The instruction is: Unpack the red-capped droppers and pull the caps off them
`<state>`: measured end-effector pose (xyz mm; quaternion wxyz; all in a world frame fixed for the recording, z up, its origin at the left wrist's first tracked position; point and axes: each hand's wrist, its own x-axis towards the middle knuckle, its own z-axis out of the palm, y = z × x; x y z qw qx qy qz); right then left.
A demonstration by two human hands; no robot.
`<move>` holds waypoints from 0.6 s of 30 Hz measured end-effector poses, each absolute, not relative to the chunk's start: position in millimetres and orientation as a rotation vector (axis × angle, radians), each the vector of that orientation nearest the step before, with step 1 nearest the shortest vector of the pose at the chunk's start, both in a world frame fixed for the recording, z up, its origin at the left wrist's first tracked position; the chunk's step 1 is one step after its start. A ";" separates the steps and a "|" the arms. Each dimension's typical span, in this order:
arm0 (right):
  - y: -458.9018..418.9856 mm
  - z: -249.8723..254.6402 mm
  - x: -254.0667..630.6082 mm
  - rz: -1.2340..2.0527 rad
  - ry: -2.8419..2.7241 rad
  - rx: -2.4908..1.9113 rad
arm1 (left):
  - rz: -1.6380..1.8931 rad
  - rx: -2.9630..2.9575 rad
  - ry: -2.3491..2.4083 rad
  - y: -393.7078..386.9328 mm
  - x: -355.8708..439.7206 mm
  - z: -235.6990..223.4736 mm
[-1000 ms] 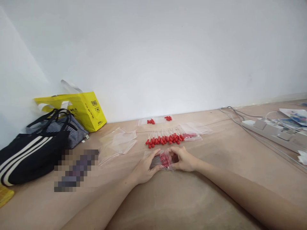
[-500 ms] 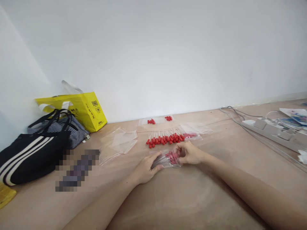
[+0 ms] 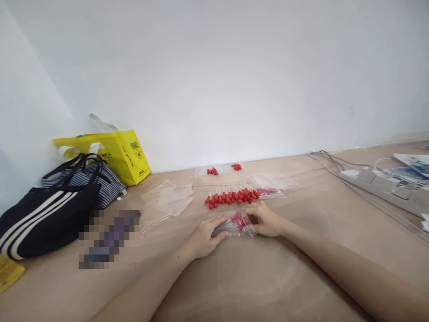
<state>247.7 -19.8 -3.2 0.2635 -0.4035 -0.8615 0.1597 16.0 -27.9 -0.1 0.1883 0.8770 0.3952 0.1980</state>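
Clear plastic wraps red-ended sticks: the left hand (image 3: 205, 237), half-curled, clasps one end of the bag (image 3: 231, 229); the right hand (image 3: 268, 220), fingers bent in, holds the other. The bag lies more stretched out than a second ago, so its contents seem better spread. Beyond sit loose red-tipped sticks (image 3: 231, 197), then another packet (image 3: 224, 169).

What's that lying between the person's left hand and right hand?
The head view shows a clear plastic bag with red-tipped sticks inside, their red ends toward the right hand. The left hand and right hand both hold the bag.
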 end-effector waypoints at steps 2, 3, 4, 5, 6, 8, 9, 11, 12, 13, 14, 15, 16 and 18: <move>-17.3 -3.6 253.5 0.530 -2.291 -1.050 | 0.547 2.468 1.111 -27.7 16.4 0.3; -15.7 -3.7 257.4 0.608 -2.258 -1.031 | 0.542 2.468 1.115 -27.6 16.6 0.4; -14.2 -3.7 261.5 0.688 -2.222 -1.020 | 0.540 2.469 1.121 -27.4 16.6 0.4; -13.0 -3.5 265.5 0.753 -2.190 -1.015 | 0.538 2.469 1.129 -27.3 16.6 0.4; -12.3 -3.0 268.9 0.796 -2.166 -1.015 | 0.539 2.467 1.136 -27.2 16.5 0.3; -12.9 -1.1 272.7 0.819 -2.148 -1.016 | 0.546 2.460 1.145 -26.9 16.2 0.2; -14.0 0.0 272.7 0.809 -2.151 -1.012 | 0.549 2.454 1.148 -26.8 16.0 0.3; -17.3 2.2 269.3 0.795 -2.181 -0.986 | 0.550 2.444 1.150 -26.7 15.8 0.7; -19.2 3.0 266.3 0.789 -2.203 -0.962 | 0.547 2.441 1.151 -26.7 15.8 1.1; -20.9 3.3 262.8 0.777 -2.225 -0.933 | 0.543 2.439 1.155 -26.7 15.9 1.6; -22.5 3.2 259.2 0.764 -2.243 -0.906 | 0.540 2.439 1.162 -26.7 16.1 2.0; -23.8 2.7 255.7 0.750 -2.256 -0.885 | 0.538 2.439 1.168 -26.8 16.3 2.4; -24.8 2.0 252.5 0.736 -2.263 -0.876 | 0.537 2.441 1.172 -26.9 16.5 2.8; -26.2 0.5 248.2 0.716 -2.281 -0.887 | 0.535 2.444 1.174 -27.2 16.7 3.3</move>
